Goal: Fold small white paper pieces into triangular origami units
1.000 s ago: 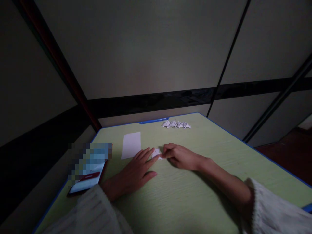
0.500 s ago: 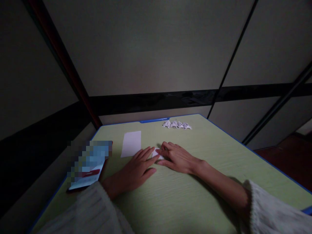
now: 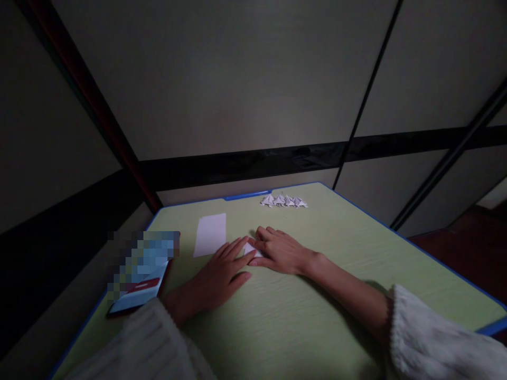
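Observation:
A small folded piece of white paper [image 3: 250, 250] lies on the table between my two hands, partly covered by their fingers. My left hand [image 3: 222, 274] rests palm down with its fingers stretched out, the fingertips touching the paper's left side. On the other side, my right hand [image 3: 279, 250] has curled fingers, and its thumb and index finger are on the paper. Just beyond my left hand is a flat white sheet of paper [image 3: 210, 234]. Several folded white paper figures [image 3: 283, 201] stand in a row near the far edge.
The light green table [image 3: 336, 311] has a blue rim. A tablet-like device with a partly blurred screen [image 3: 148, 287] lies at the left, beside my left sleeve. Panelled doors [image 3: 245, 79] stand right behind the table.
The view has shifted slightly. My right index finger has changed position at the paper, and a little more of the folded piece shows. My left hand stays in place.

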The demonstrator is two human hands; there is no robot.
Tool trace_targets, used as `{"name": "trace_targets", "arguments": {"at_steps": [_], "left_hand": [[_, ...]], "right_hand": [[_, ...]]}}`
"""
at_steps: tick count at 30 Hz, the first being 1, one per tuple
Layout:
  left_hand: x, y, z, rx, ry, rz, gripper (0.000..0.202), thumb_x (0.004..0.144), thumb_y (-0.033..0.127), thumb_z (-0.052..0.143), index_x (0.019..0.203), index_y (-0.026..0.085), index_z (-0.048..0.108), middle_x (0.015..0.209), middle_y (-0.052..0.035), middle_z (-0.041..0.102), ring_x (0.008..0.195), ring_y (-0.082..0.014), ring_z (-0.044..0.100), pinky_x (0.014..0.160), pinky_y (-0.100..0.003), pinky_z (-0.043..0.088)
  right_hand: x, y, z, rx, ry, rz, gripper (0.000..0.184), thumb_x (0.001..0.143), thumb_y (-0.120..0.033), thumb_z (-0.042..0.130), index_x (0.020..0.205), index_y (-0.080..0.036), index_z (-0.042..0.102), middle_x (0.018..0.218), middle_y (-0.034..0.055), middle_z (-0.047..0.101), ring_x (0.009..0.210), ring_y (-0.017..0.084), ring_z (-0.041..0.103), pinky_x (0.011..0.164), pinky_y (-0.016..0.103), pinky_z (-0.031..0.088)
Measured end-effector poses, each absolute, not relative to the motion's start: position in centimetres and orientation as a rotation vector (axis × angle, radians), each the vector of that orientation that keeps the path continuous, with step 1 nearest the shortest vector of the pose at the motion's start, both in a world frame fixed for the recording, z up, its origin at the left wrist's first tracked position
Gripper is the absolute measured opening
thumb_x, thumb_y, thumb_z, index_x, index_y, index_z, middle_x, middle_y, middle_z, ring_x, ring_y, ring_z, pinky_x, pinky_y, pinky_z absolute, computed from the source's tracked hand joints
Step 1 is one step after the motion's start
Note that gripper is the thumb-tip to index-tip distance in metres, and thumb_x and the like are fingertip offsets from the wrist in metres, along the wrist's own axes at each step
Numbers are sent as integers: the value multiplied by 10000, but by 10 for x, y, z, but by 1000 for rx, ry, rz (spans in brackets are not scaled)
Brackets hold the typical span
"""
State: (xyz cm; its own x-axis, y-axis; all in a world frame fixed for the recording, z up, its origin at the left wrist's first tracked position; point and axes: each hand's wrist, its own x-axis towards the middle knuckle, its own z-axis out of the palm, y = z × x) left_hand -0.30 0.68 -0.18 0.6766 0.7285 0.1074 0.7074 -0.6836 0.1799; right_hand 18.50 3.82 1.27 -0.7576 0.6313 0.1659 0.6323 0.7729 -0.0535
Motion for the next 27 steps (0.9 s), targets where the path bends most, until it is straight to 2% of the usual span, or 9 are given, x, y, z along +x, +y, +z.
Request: {"name": "trace_targets", "arguments": {"at_steps": [7,18,24,27], "left_hand": [[-3,8,-3,2778,1184,202,439,819,345,291,1240,219,295,1345,-70,240,1236,-188,145,986,-394,177],[-4,7,-2,2761,1175,231,432,818,358,293,1236,248,295,1351,-56,224,1235,-186,151,983,-397,187],[-4,6,-1,2763,1211,222,441,813,340,311,1245,255,278,1353,-58,221,1229,-193,171,979,-399,204],[-4,5,-1,2785,1221,244,439,810,339,319,1238,246,295,1350,-69,228,1226,-200,179,978,-405,205]], "right_hand": [[196,32,20,-941,-2803,21,494,790,-500,250,917,-137,561,839,74,426,748,168,437,639,293,370],[204,24,27,-904,-2816,82,441,799,-459,302,700,-131,580,780,52,463,679,131,463,634,268,364],[194,30,7,-1128,-2435,345,275,796,-251,396,609,-135,560,669,25,501,593,91,465,551,204,336],[185,37,-3,-1328,-2167,375,162,754,-185,433,657,-133,552,639,23,516,570,97,462,529,202,327]]}}
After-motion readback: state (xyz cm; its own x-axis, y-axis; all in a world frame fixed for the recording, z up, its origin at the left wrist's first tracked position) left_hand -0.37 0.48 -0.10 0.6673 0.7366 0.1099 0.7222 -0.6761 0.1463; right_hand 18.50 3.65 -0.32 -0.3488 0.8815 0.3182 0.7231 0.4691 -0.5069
